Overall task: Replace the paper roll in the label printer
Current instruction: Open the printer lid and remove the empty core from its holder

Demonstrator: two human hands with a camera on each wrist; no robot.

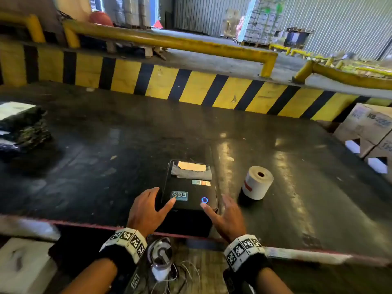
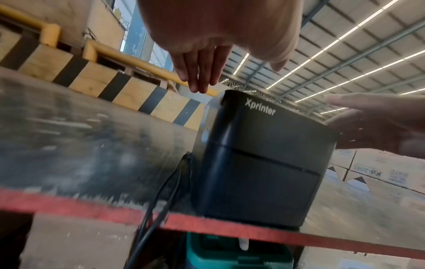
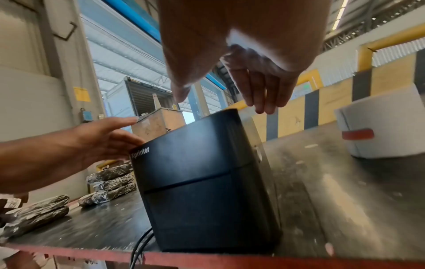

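Both open grips flank the label printer (image 1: 189, 187), paper roll (image 1: 257, 182) beside.

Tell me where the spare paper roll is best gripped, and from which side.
Grip the paper roll around its curved side wall, coming from above with the right hand, which is nearest. It stands on end right of the printer, core hole up, with open table around it, so fingers can probably wrap it freely.

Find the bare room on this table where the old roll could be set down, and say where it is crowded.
Free: the table between the black wrapped bundles and the label printer; also beyond the printer toward the striped barrier. Crowded: around the printer, with the left hand, right hand and paper roll.
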